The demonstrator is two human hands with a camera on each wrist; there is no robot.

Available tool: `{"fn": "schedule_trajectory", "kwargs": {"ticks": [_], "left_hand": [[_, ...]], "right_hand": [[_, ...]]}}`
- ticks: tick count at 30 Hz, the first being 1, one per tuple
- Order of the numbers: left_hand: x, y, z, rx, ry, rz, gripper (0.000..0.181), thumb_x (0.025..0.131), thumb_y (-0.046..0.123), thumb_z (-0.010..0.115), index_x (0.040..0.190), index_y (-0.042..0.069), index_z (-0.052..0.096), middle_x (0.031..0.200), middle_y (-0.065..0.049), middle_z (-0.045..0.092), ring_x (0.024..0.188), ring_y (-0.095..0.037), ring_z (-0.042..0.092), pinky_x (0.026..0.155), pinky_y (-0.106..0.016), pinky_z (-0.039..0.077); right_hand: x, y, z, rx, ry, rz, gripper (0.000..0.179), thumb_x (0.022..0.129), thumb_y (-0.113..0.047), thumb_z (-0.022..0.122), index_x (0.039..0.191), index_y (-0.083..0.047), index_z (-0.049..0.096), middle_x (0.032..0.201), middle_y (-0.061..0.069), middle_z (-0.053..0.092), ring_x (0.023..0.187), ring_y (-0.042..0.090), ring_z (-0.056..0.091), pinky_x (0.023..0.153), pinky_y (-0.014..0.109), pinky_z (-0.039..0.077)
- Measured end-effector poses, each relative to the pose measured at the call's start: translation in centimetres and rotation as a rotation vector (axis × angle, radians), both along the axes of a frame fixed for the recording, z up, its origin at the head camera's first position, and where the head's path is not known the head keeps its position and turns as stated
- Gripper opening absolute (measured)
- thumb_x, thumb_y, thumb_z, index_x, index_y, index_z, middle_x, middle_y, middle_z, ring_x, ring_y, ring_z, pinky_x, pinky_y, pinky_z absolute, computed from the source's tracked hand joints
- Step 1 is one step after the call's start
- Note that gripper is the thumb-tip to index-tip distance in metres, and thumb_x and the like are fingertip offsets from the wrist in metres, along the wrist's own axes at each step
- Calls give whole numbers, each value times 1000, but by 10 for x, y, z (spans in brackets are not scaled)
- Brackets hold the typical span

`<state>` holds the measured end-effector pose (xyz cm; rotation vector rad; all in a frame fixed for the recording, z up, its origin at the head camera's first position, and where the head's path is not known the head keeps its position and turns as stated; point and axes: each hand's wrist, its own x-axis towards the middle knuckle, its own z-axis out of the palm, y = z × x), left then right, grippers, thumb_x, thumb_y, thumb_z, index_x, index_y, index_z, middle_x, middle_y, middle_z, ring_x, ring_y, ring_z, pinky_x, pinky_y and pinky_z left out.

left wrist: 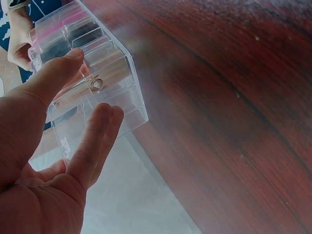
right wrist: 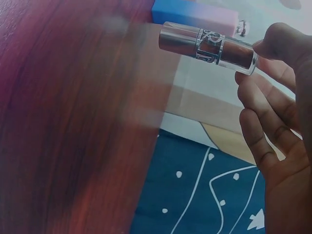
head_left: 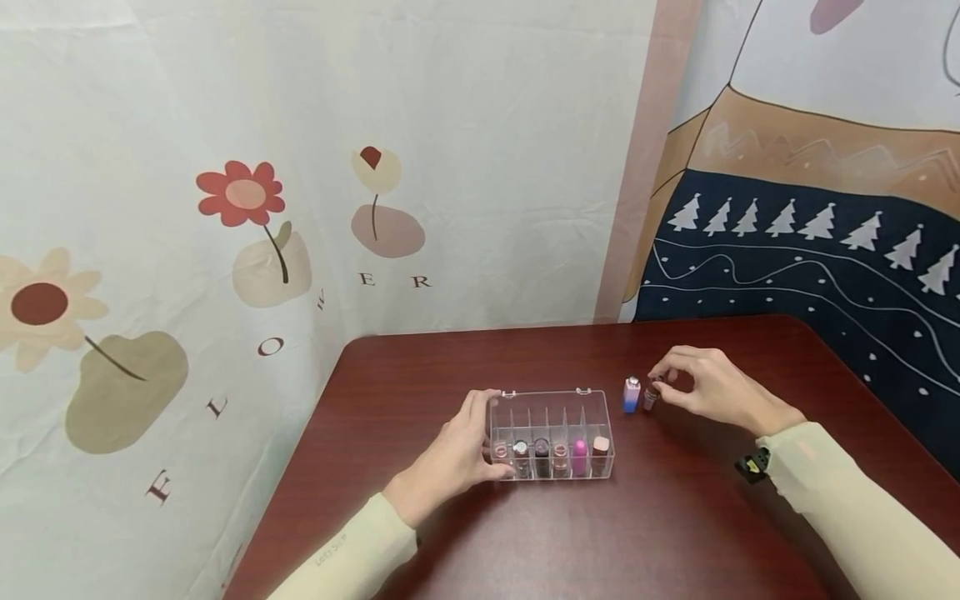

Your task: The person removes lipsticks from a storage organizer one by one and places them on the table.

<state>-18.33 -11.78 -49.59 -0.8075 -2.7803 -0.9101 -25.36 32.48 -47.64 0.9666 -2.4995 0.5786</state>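
Note:
A clear plastic organizer box (head_left: 609, 454) with dividers sits on the table, several lipsticks standing in its front row. My left hand (head_left: 461, 446) grips its left end, thumb at the front and fingers toward the back. The back row compartments hold nothing visible. Right of the box, my right hand (head_left: 705, 385) pinches the top end of a small lip gloss tube (right wrist: 236, 52) between thumb and fingers. That tube has a silvery part, a patterned band and a brown section under clear plastic. Close beside it stands a blue-and-pink lipstick (head_left: 631, 397) with a small knob on top.
The dark red wooden table (head_left: 660, 533) extends around the box and ends at a rounded back edge. Behind it hang a pale flower-printed cloth (head_left: 487, 167) and, at right, a navy cloth (head_left: 795, 275) with white trees.

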Motion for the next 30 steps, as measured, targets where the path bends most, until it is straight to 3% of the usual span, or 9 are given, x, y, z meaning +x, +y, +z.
{"fn": "schedule_trajectory", "kwargs": {"ticks": [5, 15, 30], "left_hand": [[1, 1, 1, -4, -7, 1, 111, 77, 13, 112, 162, -2, 43, 152, -21, 58, 77, -8, 70, 76, -23, 67], [1, 1, 1, -2, -1, -1, 111, 76, 13, 112, 162, -3, 43, 151, -22, 58, 77, -5, 71, 77, -21, 68], [2, 1, 2, -1, -19, 5, 112, 77, 13, 112, 163, -3, 42, 152, -21, 58, 79, -5, 72, 77, -21, 68]], "right_hand": [[0, 3, -4, 7, -33, -31, 26, 90, -3, 97, 108, -19, 87, 100, -7, 78, 87, 10, 67, 66, 21, 61], [-2, 3, -8, 12, -65, -35, 25, 92, -5, 96, 110, -19, 87, 102, -6, 80, 88, 16, 69, 68, 27, 65], [-2, 3, -8, 18, -41, -40, 23, 93, -12, 99, 109, -22, 87, 102, -8, 81, 89, 11, 70, 72, 29, 67]]}}
